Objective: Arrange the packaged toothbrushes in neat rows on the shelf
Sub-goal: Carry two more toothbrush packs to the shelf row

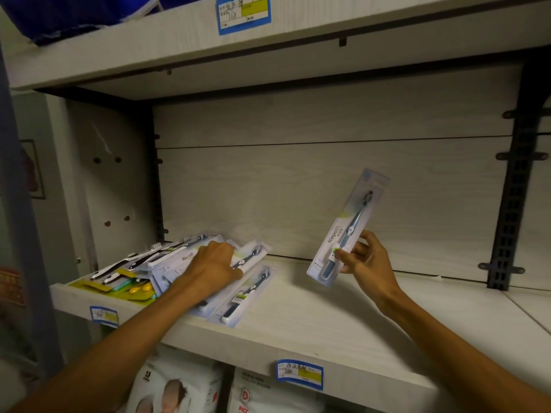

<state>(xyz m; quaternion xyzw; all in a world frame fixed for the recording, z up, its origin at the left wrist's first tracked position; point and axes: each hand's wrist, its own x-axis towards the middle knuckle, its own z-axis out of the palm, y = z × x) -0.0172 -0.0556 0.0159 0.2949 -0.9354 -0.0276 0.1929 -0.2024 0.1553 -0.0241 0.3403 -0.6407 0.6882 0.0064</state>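
Note:
A loose pile of packaged toothbrushes (167, 263) lies at the left end of the pale wooden shelf (343, 317). My left hand (213, 268) rests on the pile, its fingers curled round one white pack (250, 257). Another pack (243, 296) lies flat just right of the pile, near the front edge. My right hand (362, 257) holds a single packaged toothbrush (347, 226) upright and tilted, above the middle of the shelf, pinching its lower end.
Yellow and green packs (119, 286) sit at the pile's left front. An upper shelf (268, 40) hangs close overhead. A black metal upright (510, 204) bounds the right side. White bagged goods (179, 386) fill the level below. Bare shelf board stretches right.

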